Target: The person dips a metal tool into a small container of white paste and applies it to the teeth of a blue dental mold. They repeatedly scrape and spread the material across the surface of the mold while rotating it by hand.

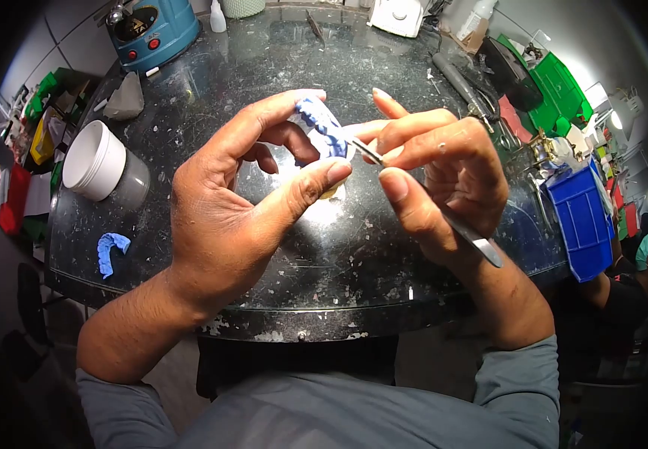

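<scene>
My left hand (226, 202) is closed around the edges of a blue dental impression (325, 129), thumb below and index finger on top. Toothed relief runs along the impression's side, and a pale yellowish part shows under my thumb. In my right hand (443, 165), thumb and fingers pinch a slim metal dental carver (477, 243). Its thin tip meets the impression's right side, while the flat, rounded end sticks out below my palm. A second blue arch-shaped piece (107, 253) lies on the black table (301, 284), left of my left wrist.
A white tub (93, 161) stands at the left, near a blue-green machine (155, 37) with red buttons. Along the right edge are a handpiece (458, 78) with a cable, a blue bin (580, 217) and a green bin (560, 82). Another person (627, 292) sits at far right.
</scene>
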`<state>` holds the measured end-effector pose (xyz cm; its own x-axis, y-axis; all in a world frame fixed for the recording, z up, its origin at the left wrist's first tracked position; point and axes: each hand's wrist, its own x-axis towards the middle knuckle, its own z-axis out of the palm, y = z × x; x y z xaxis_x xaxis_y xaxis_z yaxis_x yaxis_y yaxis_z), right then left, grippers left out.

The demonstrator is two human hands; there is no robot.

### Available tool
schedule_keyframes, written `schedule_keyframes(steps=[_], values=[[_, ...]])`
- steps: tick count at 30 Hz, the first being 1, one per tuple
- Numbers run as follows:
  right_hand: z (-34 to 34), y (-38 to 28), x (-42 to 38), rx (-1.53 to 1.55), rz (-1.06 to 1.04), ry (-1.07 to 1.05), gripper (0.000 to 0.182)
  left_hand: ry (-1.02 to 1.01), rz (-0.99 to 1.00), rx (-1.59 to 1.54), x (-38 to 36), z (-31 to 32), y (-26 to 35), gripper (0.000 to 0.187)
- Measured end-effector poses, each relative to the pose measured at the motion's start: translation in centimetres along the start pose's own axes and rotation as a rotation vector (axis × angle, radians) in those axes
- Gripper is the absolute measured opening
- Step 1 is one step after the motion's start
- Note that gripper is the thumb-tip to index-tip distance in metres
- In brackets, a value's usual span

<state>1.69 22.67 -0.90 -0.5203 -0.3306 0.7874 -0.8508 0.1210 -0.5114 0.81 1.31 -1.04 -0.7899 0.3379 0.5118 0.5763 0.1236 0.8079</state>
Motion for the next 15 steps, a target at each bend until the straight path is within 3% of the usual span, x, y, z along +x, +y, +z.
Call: schedule_keyframes(steps=[6,8,15], values=[[0.03,-0.09,-0.05,-0.078,0.0,-0.046,0.015,-0.006,0.002,0.02,0.01,-0.08,0.12,0.05],[0.5,-0.18,-0.08,0.019,0.052,0.097,0.02,-0.015,-0.003,0.021,0.01,-0.05,0.1,0.05],[0.59,0.11,-0.26,0.027,0.041,0.11,0.021,-0.018,0.006,0.032,0.05,-0.13,0.2,0.052]])
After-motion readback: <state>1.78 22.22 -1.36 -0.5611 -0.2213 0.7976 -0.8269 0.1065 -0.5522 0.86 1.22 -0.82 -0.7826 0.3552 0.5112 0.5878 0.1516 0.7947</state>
